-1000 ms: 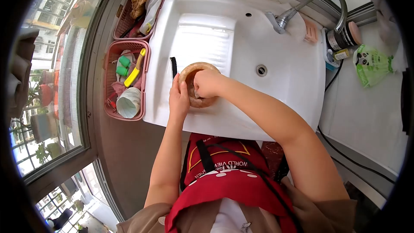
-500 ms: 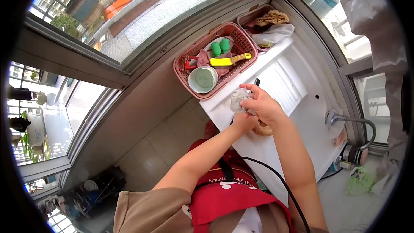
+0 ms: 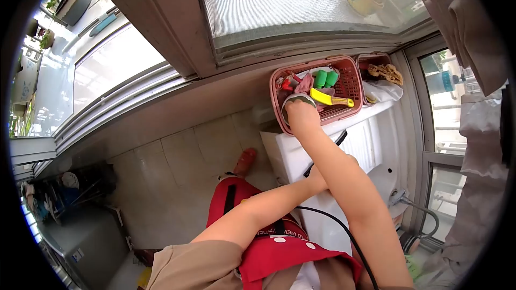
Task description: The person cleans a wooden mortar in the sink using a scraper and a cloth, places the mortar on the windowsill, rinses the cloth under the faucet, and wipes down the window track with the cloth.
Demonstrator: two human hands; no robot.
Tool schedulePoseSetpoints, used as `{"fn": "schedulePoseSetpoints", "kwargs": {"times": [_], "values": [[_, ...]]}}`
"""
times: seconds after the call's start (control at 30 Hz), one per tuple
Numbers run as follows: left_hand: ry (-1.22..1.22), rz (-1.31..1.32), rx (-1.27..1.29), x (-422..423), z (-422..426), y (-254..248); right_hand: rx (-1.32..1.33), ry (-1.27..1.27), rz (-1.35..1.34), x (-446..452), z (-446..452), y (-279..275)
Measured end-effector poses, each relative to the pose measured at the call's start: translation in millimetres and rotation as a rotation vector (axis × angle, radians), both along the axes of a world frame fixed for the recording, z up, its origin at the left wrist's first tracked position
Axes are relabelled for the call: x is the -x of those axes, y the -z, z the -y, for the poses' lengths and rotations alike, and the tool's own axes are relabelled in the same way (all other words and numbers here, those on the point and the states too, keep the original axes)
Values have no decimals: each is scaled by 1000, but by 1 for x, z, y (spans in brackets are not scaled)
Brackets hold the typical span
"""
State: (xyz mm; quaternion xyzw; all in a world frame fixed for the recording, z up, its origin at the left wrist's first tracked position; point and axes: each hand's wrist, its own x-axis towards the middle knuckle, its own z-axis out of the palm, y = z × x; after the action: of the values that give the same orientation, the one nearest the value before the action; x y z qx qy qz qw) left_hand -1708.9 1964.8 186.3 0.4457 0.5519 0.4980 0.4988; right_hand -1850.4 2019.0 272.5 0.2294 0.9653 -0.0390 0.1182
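White cup (image 3: 299, 98) under the right hand (image 3: 302, 111), fingers out of sight at its mouth and their grip impossible to tell, with a possible tip from a wrist catching the rim. Just beside those fingers in the pink basket (image 3: 350, 78), a yellow tool (image 3: 322, 96) and green cylinders (image 3: 321, 79) crowding the way and liable to snag. Farther back, near a black strip (image 3: 342, 137) over the white sink (image 3: 364, 143), left hand (image 3: 321, 180) mostly masked by the crossing right arm (image 3: 346, 182), hold unseen.

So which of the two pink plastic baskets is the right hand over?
The right hand is over the basket with green cylinders and a yellow curved tool; the other basket, with a brown crumpled item, has no hand.
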Motion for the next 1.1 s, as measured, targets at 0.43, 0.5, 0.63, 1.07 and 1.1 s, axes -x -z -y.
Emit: {"fn": "schedulePoseSetpoints", "kwargs": {"times": [0.43, 0.5, 0.63, 1.07, 1.1], "values": [[-81, -443, 146, 18, 11, -39, 1220, 781, -476, -77, -30, -106], [-68, -448, 176, 21, 12, -45, 1337, 909, -571, -123, -40, -108], [-39, -461, 172, 19, 10, -30, 1243, 1057, -544, -211, -41, -113], [-2, -486, 241, 19, 5, -57, 275, 396, 10, -263, 9, -12], [-29, -490, 202, 18, 4, -52, 275, 400, 9, -261, 5, -8]]}}
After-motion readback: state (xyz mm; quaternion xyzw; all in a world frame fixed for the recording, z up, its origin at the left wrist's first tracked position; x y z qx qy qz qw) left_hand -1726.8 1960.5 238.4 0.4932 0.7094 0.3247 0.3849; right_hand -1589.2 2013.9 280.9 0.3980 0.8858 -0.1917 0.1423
